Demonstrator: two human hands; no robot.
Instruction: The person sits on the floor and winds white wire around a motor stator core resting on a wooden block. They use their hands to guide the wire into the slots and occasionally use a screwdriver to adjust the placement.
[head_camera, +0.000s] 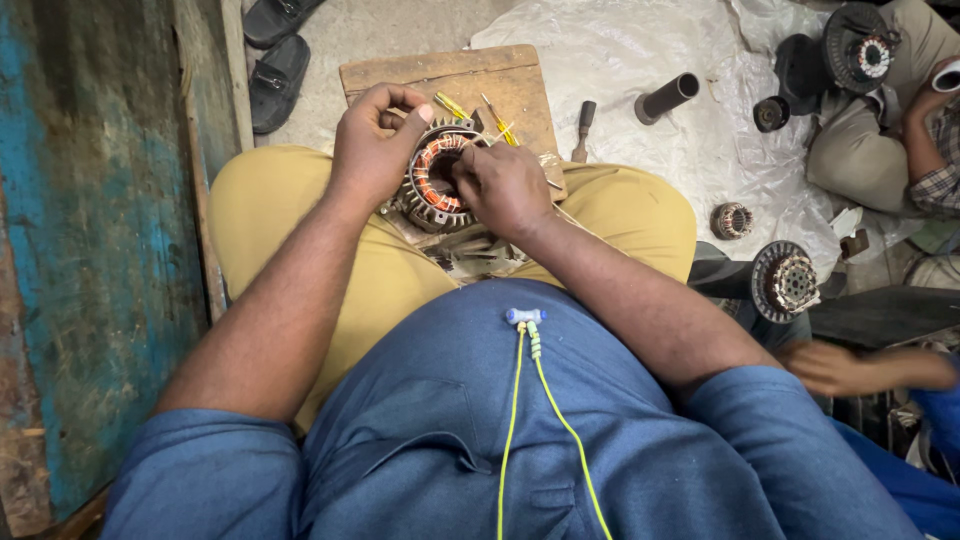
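The motor stator (440, 180) rests on the lap, between both hands; the left hand (372, 148) pinches a thin wire, fingers together, and the right hand (505, 188) presses closed fingers onto the copper winding (437, 165). Keeping the wire taut seems wise; beyond the fingers lie 2 yellow screwdrivers (500, 122) on a wooden board (445, 75).

A worn blue-painted wooden wall (90, 230) stands at left; a crumpled plastic sheet (640, 60) covers the dusty concrete floor (370, 30), black sandals (275, 60) nearby
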